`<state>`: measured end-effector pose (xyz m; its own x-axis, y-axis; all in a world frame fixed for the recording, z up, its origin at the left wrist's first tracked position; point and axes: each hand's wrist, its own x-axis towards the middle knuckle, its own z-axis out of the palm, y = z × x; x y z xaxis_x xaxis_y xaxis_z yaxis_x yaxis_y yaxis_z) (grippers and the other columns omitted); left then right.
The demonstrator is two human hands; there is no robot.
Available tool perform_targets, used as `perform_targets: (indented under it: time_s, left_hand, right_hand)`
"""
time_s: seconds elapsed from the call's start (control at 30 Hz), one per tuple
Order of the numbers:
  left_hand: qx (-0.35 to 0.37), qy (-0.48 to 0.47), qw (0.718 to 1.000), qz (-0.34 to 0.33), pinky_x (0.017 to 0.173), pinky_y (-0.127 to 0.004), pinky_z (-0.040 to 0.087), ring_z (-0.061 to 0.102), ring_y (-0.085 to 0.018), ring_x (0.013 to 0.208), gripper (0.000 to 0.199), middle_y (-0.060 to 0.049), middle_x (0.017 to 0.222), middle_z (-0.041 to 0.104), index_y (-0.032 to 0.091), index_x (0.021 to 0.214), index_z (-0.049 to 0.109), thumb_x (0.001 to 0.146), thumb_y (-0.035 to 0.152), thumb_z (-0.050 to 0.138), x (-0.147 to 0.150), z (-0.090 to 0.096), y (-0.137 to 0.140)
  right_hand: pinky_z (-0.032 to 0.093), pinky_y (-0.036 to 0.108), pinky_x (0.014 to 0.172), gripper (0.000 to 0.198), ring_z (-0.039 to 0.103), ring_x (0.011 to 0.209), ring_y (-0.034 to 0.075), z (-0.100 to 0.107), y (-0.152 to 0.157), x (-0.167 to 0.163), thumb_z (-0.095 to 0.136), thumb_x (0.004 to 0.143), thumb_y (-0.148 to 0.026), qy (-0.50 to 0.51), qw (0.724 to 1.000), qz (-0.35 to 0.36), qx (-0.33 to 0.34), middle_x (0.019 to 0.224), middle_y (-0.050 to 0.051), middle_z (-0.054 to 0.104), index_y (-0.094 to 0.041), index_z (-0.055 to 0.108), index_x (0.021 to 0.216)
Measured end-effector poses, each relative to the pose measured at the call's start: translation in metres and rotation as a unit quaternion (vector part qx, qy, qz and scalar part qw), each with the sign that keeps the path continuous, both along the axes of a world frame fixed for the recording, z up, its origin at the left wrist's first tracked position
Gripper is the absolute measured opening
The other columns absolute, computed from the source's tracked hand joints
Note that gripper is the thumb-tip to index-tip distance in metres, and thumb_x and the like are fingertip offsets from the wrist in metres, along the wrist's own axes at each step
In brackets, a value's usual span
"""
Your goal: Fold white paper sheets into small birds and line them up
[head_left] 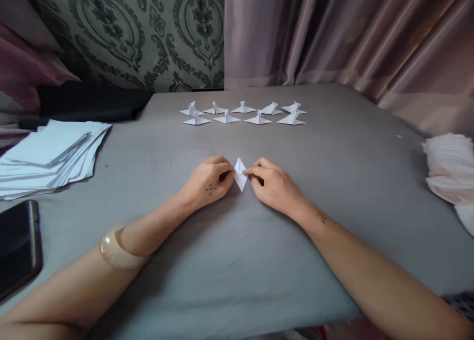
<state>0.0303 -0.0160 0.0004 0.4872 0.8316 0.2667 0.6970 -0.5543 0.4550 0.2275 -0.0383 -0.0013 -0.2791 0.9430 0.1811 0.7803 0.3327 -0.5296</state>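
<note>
A small white folded paper piece (241,181), diamond-shaped with a crease across its middle, lies between my hands at the centre of the grey cloth. Its left corner is pinched between the thumb and fingers of my left hand (213,179). My right hand (272,184) has its index fingertip on the right side of the paper, with the thumb close below and the other fingers curled in. Farther back stand several finished-looking folded paper birds (226,117) in two rows, wings spread.
On the left lies a stack of white paper sheets (44,157), with a dark phone (20,246) in front of it. A black cloth (92,100) rests behind the stack. Crumpled whitish fabric (450,167) sits at the right edge. Curtains (266,33) and a patterned panel close off the back.
</note>
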Motion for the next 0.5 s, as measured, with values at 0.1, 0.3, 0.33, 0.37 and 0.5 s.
perform_targets:
  time_s: [0.1,0.3,0.33,0.37,0.5]
  left_hand:
    - [0.012,0.010,1.000,-0.004,0.072,-0.029,0.048,0.060,-0.018,0.083,0.020,-0.007,0.095,0.066,0.018,0.087,0.070,0.088,0.021,0.050,0.001,-0.001,0.001]
    - [0.022,0.025,0.999,-0.018,0.079,-0.032,0.049,0.060,-0.020,0.091,0.025,-0.007,0.099,0.066,0.019,0.102,0.069,0.093,0.021,0.046,-0.001,-0.006,0.003]
    - [0.025,0.026,0.999,-0.023,0.079,-0.032,0.049,0.059,-0.020,0.091,0.026,-0.007,0.099,0.065,0.020,0.103,0.069,0.093,0.021,0.046,-0.001,-0.008,0.004]
    - [0.027,0.026,0.999,-0.028,0.078,-0.032,0.049,0.059,-0.020,0.091,0.026,-0.007,0.099,0.065,0.020,0.103,0.069,0.093,0.021,0.045,-0.001,-0.009,0.004]
    - [0.032,0.023,0.998,-0.048,0.077,-0.031,0.049,0.059,-0.020,0.092,0.029,-0.008,0.100,0.064,0.020,0.105,0.068,0.093,0.017,0.041,-0.001,-0.011,0.003]
  right_hand:
    - [0.046,0.027,0.072,0.027,0.058,0.074,0.013,-0.003,0.003,-0.001,0.047,0.084,-0.015,0.025,0.999,-0.047,0.009,0.099,0.003,0.064,-0.021,0.070,0.096]
    - [0.046,0.030,0.074,0.028,0.060,0.078,0.015,-0.005,0.002,-0.001,0.046,0.081,-0.010,0.011,0.998,-0.055,0.004,0.102,0.005,0.064,-0.021,0.069,0.094]
    - [0.047,0.030,0.074,0.029,0.060,0.076,0.015,-0.005,0.002,-0.001,0.046,0.081,-0.011,0.021,0.999,-0.049,-0.003,0.102,0.005,0.064,-0.021,0.069,0.094]
    - [0.047,0.030,0.073,0.029,0.060,0.075,0.014,-0.005,0.002,0.000,0.046,0.081,-0.011,0.032,0.998,-0.045,-0.011,0.102,0.004,0.064,-0.022,0.069,0.094]
    - [0.048,0.029,0.072,0.030,0.061,0.076,0.014,-0.005,0.004,0.002,0.048,0.079,-0.011,0.078,0.995,-0.041,-0.043,0.101,0.003,0.066,-0.023,0.070,0.094]
